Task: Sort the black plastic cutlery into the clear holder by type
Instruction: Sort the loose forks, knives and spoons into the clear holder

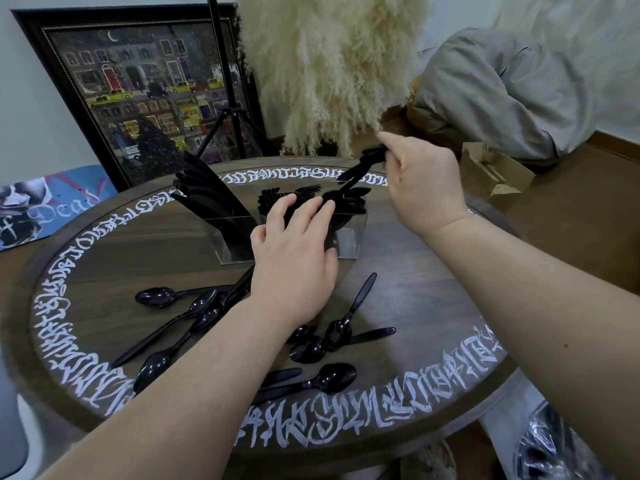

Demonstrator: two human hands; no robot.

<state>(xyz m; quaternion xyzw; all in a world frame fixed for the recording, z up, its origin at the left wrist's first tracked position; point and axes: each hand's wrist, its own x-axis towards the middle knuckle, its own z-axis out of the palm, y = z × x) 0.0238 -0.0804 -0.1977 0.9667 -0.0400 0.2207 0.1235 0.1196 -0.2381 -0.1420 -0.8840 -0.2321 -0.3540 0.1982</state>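
Right hand [420, 183] grip pinches the handle ends of a small bunch of spoons [349, 178], bowls angled down toward the right compartment of the holder [349, 242]; exact count in the bunch too blurred to tell. Left hand [294, 251] lies over the holder's middle, fingers straight and flat on the cutlery tops, holding nothing, probably steadying the holder or keeping the forks back. Step in hand, as I judge it: dropping the spoons into their slot. To do it well: keep the bunch aligned, lower it steeply so the bowls clear the clear wall, keep it out of the fork slot, let go only once the tips are inside, and keep the left palm bracing so the light holder doesn't tip. Holder contents: left compartment has knives [204, 192] leaning back and left, middle has forks [277, 197] partly under the left fingers, right has spoons already stacked beneath the held bunch. Outside the holder, loose spoons [156, 296] lie scattered on the round worktop [433, 313] near the person, some crossing each other, a few under the left forearm; whether any knives or forks sit among them I can't tell. Task looks more than half done, with loose pieces left to sort.
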